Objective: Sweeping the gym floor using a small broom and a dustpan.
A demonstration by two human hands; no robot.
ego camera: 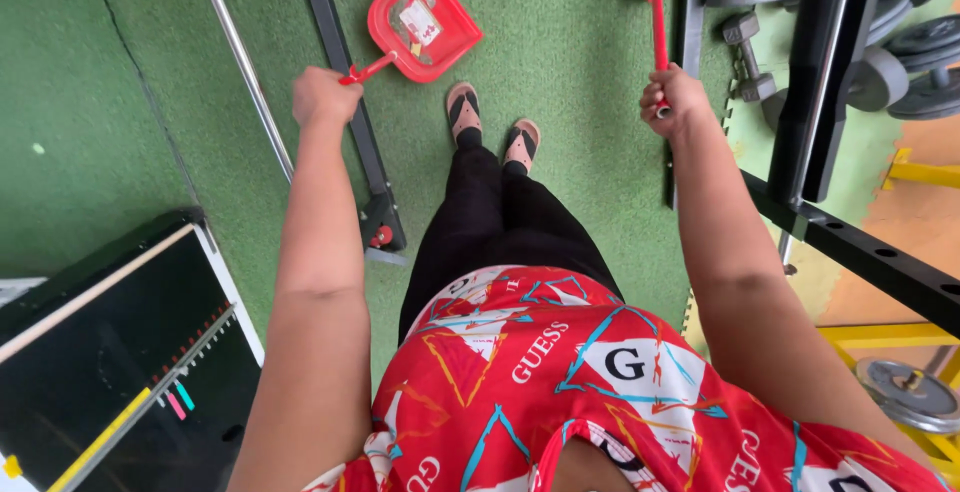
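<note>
Patterned red shirt (pixel 560 372), foreground. Left hand (pixel 322 97): fist closed on red dustpan (pixel 425 20) handle, pan tilted above green turf (pixel 560 42). Right hand (pixel 675 100): wrapped round red pole (pixel 657 12), probably a broom. Risk: tilt spilling pan's debris.

both arms reach forward and down, held well apart, elbows nearly straight. the left hand (pixel 322 97) is closed in a fist, knuckles up, wrist in line with the forearm. the right hand (pixel 675 102) is also clenched, fingers curled tight, its wrist bent slightly inward.
</note>
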